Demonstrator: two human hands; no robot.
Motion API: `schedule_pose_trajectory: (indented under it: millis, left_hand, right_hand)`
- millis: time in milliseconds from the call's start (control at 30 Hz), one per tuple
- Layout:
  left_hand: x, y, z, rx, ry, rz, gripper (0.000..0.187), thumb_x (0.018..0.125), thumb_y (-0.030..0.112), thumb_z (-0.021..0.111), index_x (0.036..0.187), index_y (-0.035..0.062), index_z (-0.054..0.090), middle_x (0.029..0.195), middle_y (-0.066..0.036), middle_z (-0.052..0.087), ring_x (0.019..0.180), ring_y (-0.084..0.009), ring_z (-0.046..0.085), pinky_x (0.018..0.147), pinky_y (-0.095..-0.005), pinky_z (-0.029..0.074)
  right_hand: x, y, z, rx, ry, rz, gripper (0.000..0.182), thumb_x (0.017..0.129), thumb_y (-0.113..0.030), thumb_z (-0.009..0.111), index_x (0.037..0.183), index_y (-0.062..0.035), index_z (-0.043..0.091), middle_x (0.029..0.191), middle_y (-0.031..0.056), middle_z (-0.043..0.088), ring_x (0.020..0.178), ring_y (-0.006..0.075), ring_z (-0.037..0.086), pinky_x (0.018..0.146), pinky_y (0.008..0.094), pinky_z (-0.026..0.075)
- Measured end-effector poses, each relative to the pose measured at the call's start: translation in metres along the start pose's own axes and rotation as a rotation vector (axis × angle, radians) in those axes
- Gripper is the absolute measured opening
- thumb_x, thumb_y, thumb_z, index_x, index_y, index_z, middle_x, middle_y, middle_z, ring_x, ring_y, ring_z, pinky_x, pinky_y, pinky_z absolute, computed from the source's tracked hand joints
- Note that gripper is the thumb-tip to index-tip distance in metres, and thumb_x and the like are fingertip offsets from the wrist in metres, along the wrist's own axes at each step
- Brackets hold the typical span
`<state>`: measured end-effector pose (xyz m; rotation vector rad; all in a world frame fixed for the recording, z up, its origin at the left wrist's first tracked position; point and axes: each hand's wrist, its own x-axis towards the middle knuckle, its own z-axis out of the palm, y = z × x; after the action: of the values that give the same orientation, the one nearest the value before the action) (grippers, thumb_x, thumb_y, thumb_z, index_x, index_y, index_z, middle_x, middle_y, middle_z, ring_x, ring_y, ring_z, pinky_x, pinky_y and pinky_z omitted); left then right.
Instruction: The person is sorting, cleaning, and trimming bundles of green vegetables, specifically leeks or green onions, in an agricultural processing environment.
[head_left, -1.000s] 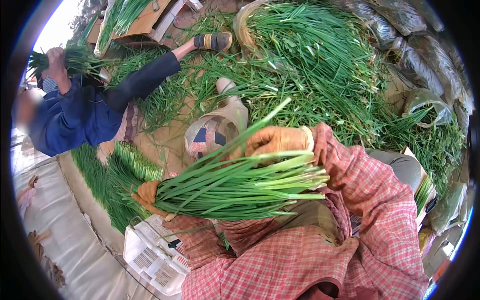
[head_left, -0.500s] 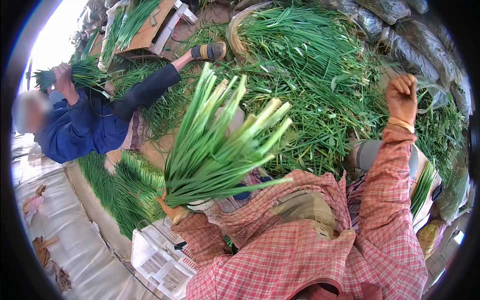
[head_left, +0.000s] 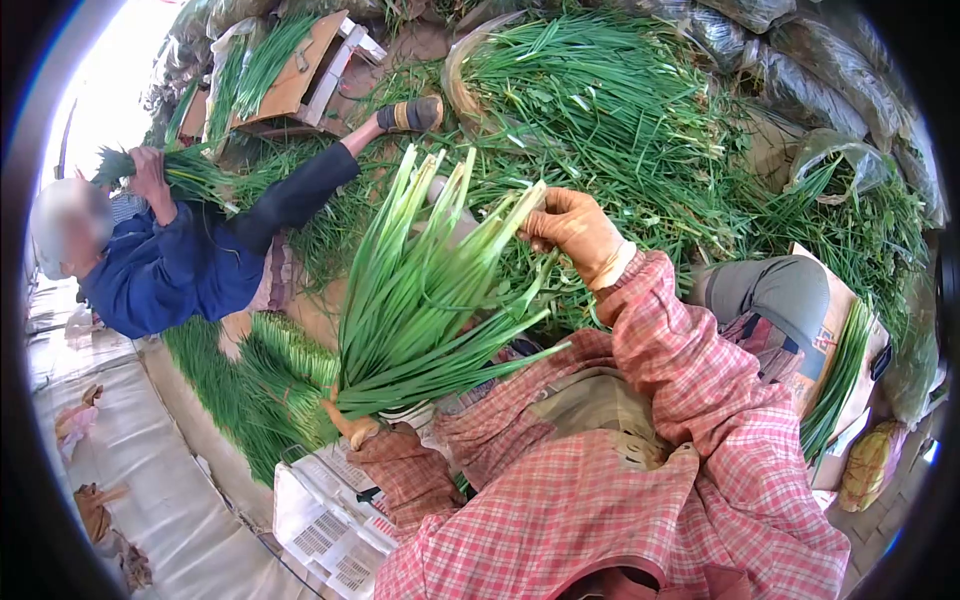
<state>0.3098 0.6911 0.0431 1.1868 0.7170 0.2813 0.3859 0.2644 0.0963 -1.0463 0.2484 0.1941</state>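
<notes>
My left hand (head_left: 352, 424) is closed round the leafy lower end of a fanned bunch of long green stalks (head_left: 420, 290), whose pale ends point up. At the right side of the fan, my right hand (head_left: 578, 232) pinches the pale end of some stalks with bent fingers. Behind both hands spreads a large heap of loose green stalks (head_left: 600, 90).
A co-worker in blue (head_left: 180, 265) sits at the left, holding another bunch, one leg stretched out. Stacked stalks (head_left: 245, 385) and a white crate (head_left: 325, 525) lie lower left. Plastic-wrapped bundles (head_left: 815, 90) line the upper right. A cardboard-topped stand (head_left: 290, 85) is upper left.
My right hand has come in from the far right and down to the bunch, closing on its pale ends. My left hand stays closed round the bunch.
</notes>
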Motion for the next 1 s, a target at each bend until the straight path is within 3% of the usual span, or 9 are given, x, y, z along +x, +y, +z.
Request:
schedule_pose_trajectory:
  millis: [133, 300, 400, 433, 667, 800, 833, 933, 1000]
  left_hand:
    - [-0.008, 0.005, 0.011, -0.005, 0.132, 0.038, 0.051, 0.091, 0.049, 0.031, 0.104, 0.0081, 0.057, 0.105, -0.01, 0.058, 0.092, -0.0243, 0.055, 0.082, -0.0428, 0.046]
    - [-0.047, 0.027, 0.059, -0.153, 0.202, 0.03, 0.029, 0.092, 0.027, 0.035, 0.097, 0.0027, 0.051, 0.091, -0.01, 0.056, 0.084, -0.0239, 0.056, 0.074, -0.0356, 0.05]
    - [-0.052, 0.02, 0.054, 0.178, -0.016, 0.278, 0.034, 0.093, 0.031, 0.033, 0.101, 0.0035, 0.051, 0.092, -0.011, 0.056, 0.085, -0.025, 0.056, 0.074, -0.0377, 0.05]
    - [-0.038, 0.022, 0.046, -0.189, 0.073, -0.016, 0.035, 0.088, 0.043, 0.043, 0.087, 0.01, 0.054, 0.099, -0.01, 0.058, 0.088, -0.0255, 0.055, 0.081, -0.0439, 0.045]
    - [0.003, -0.018, -0.004, 0.011, 0.06, 0.006, 0.038, 0.088, 0.043, 0.045, 0.101, 0.0095, 0.055, 0.101, -0.008, 0.057, 0.092, -0.0245, 0.053, 0.081, -0.043, 0.044]
    - [0.015, -0.024, -0.015, -0.198, 0.033, -0.068, 0.042, 0.087, 0.026, 0.047, 0.123, 0.0044, 0.039, 0.115, -0.012, 0.052, 0.103, -0.0309, 0.05, 0.089, -0.047, 0.042]
    - [0.013, -0.035, -0.015, -0.067, -0.037, 0.103, 0.032, 0.087, 0.038, 0.049, 0.102, 0.0099, 0.054, 0.093, -0.005, 0.057, 0.086, -0.0195, 0.053, 0.079, -0.0362, 0.045]
    - [0.017, -0.029, -0.009, -0.14, 0.077, -0.219, 0.033, 0.088, 0.039, 0.048, 0.103, 0.0097, 0.053, 0.092, -0.005, 0.056, 0.088, -0.0195, 0.053, 0.081, -0.0344, 0.045]
    - [0.015, -0.032, -0.005, -0.14, 0.074, -0.18, 0.033, 0.088, 0.038, 0.048, 0.105, 0.0093, 0.051, 0.094, -0.005, 0.056, 0.089, -0.0198, 0.052, 0.082, -0.0349, 0.044]
  right_hand:
    - [-0.01, -0.001, -0.002, -0.308, 0.152, 0.07, 0.018, 0.077, -0.017, 0.066, 0.074, 0.0004, 0.061, 0.066, 0.0034, 0.06, 0.057, 0.0078, 0.052, 0.051, 0.0232, 0.041]
    - [-0.023, 0.005, 0.006, -0.798, 0.386, -0.273, 0.019, 0.069, -0.018, 0.065, 0.074, -0.0012, 0.057, 0.062, 0.0163, 0.054, 0.056, 0.0296, 0.052, 0.055, 0.0343, 0.042]
    - [-0.025, 0.02, 0.006, -0.722, 0.406, -0.331, 0.017, 0.072, -0.017, 0.063, 0.073, -0.0011, 0.056, 0.061, 0.0106, 0.054, 0.053, 0.0227, 0.05, 0.053, 0.0323, 0.041]
    - [-0.02, 0.027, 0.006, -0.242, 0.32, -0.276, 0.014, 0.075, -0.015, 0.061, 0.072, -0.0018, 0.055, 0.064, 0.0033, 0.055, 0.055, 0.0145, 0.048, 0.051, 0.0283, 0.038]
    - [-0.01, 0.041, 0.019, 0.509, 0.021, -0.111, 0.023, 0.082, -0.011, 0.06, 0.102, -0.0029, 0.056, 0.079, 0.0012, 0.057, 0.07, 0.0106, 0.052, 0.059, 0.0217, 0.041]
    - [-0.009, 0.036, 0.018, 0.292, -0.077, -0.244, 0.023, 0.083, -0.012, 0.06, 0.103, -0.0002, 0.058, 0.083, 0.0047, 0.061, 0.07, 0.0122, 0.056, 0.063, 0.0222, 0.044]
    - [-0.012, 0.031, 0.016, 0.196, -0.085, -0.274, 0.021, 0.083, -0.012, 0.059, 0.1, 0.0004, 0.059, 0.085, 0.0066, 0.062, 0.068, 0.0126, 0.057, 0.065, 0.0233, 0.045]
    - [-0.025, 0.019, 0.018, 0.083, -0.139, -0.347, 0.022, 0.083, -0.013, 0.059, 0.1, 0.0003, 0.06, 0.086, 0.007, 0.063, 0.07, 0.0128, 0.058, 0.066, 0.025, 0.046]
    - [-0.031, 0.014, 0.023, 0.182, -0.159, -0.338, 0.022, 0.084, -0.013, 0.057, 0.102, 0.0006, 0.059, 0.09, 0.0072, 0.063, 0.071, 0.0131, 0.059, 0.068, 0.0257, 0.047]
